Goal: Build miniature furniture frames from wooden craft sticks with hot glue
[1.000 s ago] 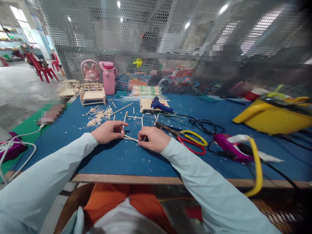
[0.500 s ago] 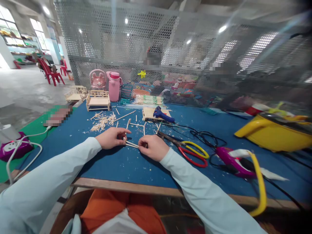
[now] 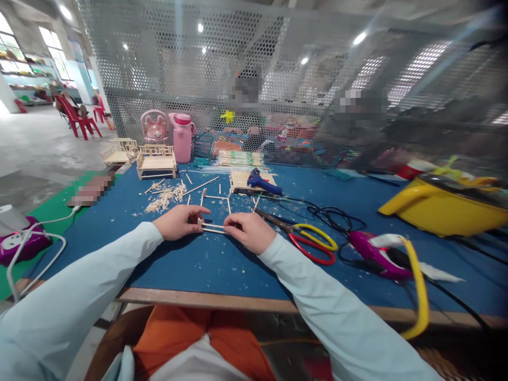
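Two thin wooden sticks (image 3: 214,229) run side by side just above the blue tabletop, between my hands. My left hand (image 3: 179,221) pinches their left ends, where a small pale piece shows at the fingertips. At the right ends, the thumb and fingers of my right hand (image 3: 251,230) are closed on the sticks. Whether the sticks are joined at the ends is hidden by my fingers. Just beyond my hands lies an open frame of thin sticks (image 3: 216,198). Scissors (image 3: 309,243) with red and yellow handles lie to the right of my right hand.
Cut stick pieces (image 3: 166,197) lie in a heap behind my left hand. A blue glue gun (image 3: 262,182) rests on a wooden stick piece. Small wooden bench models (image 3: 156,161) and a pink bottle (image 3: 182,138) stand back left. Cables, a purple power strip (image 3: 377,254) and a yellow container (image 3: 436,206) are on the right.
The two sticks between my hands have turned nearly level and show a clearer gap. My right fingers have straightened slightly. The whole view has shifted a little.
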Demonstrator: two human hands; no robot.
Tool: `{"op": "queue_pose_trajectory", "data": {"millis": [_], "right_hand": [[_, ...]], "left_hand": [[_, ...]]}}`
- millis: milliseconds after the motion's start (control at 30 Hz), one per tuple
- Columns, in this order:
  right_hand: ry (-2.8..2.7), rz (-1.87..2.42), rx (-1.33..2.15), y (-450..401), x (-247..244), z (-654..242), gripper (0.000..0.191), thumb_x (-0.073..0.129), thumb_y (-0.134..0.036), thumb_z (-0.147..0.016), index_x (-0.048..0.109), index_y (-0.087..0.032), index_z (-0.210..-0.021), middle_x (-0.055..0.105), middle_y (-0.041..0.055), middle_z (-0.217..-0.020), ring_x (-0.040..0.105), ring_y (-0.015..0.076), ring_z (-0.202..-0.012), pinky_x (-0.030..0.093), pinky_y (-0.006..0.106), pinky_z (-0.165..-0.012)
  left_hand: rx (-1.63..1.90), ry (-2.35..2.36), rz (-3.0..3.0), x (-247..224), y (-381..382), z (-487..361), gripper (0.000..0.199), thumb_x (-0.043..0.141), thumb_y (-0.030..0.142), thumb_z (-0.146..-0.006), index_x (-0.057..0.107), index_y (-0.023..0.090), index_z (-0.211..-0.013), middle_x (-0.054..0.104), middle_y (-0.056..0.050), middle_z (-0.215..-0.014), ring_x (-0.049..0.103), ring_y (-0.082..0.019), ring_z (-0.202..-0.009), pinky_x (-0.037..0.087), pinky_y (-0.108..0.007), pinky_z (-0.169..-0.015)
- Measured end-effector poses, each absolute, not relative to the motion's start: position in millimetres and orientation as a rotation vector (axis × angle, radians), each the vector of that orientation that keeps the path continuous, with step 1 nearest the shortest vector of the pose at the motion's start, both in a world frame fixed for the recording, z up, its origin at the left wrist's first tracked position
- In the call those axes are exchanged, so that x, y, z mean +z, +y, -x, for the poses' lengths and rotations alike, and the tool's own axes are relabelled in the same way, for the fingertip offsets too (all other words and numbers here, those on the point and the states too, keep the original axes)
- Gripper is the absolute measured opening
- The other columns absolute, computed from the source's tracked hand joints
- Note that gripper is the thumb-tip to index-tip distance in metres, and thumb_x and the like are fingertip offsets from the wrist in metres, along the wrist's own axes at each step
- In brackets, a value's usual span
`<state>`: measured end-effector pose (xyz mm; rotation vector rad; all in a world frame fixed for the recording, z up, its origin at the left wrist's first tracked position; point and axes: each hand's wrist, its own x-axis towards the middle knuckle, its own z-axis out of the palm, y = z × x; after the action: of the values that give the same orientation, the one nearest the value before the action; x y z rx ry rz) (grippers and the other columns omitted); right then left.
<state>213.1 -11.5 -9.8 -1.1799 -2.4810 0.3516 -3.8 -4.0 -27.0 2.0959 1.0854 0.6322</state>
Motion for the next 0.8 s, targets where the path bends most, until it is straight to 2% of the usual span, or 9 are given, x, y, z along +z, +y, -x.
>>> {"op": "queue_pose_trajectory", "data": {"millis": [233,367,567,800], "right_hand": [[-2.436,1.178,0.470,-11,-13,-211,0.010,0.057,-0.021,-0.075,0.065,-0.016,-0.073,0.060,-0.0008,-0.062,0.050,0.0091,-0.056,0.036,0.021,-0.057],[-2.346,1.198,0.655,-9,-16,-212,0.012,0.065,-0.022,-0.067,0.061,-0.015,-0.075,0.055,-0.0033,-0.058,0.047,0.0081,-0.051,0.038,0.020,-0.054],[-2.277,1.066,1.018,-6,-18,-220,0.023,0.058,-0.008,-0.059,0.053,-0.016,-0.080,0.057,-0.0024,-0.069,0.051,0.0070,-0.052,0.044,0.020,-0.054],[-2.400,1.058,0.795,-7,-16,-220,0.022,0.059,-0.008,-0.062,0.057,-0.015,-0.084,0.062,-0.0002,-0.070,0.055,0.0091,-0.056,0.044,0.021,-0.056]], "left_hand": [[0.616,1.132,-2.140,-25,-4,4,0.044,0.058,0.016,-0.071,0.053,0.012,-0.114,0.065,-0.003,-0.080,0.057,-0.013,-0.069,0.044,-0.026,-0.070],[0.622,1.169,-2.157,-23,-4,5,0.044,0.058,0.017,-0.070,0.053,0.011,-0.114,0.066,-0.004,-0.081,0.058,-0.014,-0.070,0.044,-0.026,-0.071],[0.650,1.187,-2.150,-24,-3,6,0.045,0.059,0.019,-0.070,0.054,0.010,-0.113,0.067,-0.004,-0.079,0.059,-0.014,-0.068,0.045,-0.026,-0.070],[0.657,1.188,-2.156,-27,-1,7,0.044,0.060,0.018,-0.069,0.054,0.012,-0.112,0.067,-0.003,-0.079,0.059,-0.013,-0.068,0.045,-0.026,-0.070]]}}
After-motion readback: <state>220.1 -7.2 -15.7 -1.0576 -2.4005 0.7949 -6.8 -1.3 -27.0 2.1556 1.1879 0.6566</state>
